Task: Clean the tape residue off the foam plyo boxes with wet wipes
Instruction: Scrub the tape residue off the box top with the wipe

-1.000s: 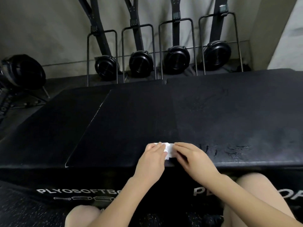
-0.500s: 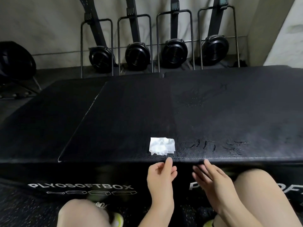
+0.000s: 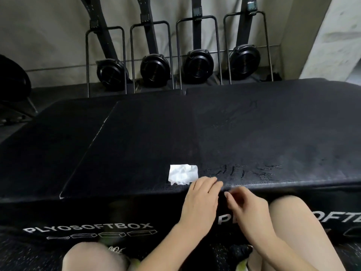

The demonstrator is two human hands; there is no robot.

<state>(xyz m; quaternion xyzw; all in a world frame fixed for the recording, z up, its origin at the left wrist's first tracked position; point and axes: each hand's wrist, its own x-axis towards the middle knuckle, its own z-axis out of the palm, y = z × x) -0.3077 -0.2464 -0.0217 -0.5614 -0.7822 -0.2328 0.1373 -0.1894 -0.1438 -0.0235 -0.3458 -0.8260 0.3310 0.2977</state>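
A folded white wet wipe (image 3: 183, 174) lies on top of the black foam plyo box (image 3: 148, 137), near its front edge. Dark streaks of tape residue (image 3: 244, 171) mark the wet, shiny surface just right of the wipe. My left hand (image 3: 201, 200) rests with relaxed fingers on the box's front edge, its fingertips just right of and below the wipe, holding nothing. My right hand (image 3: 246, 208) hovers in front of the box's front face with fingers loosely curled, blurred, and nothing visible in it.
A second black box (image 3: 39, 145) sits lower at the left. Several black rowing machines (image 3: 199, 65) stand upright against the wall behind. My bare knees (image 3: 93, 257) are at the bottom, over speckled floor.
Both hands let go of the wipe and drew back to the front edge; the wipe stays on the box. My left hand has since come back up to the edge beside it.
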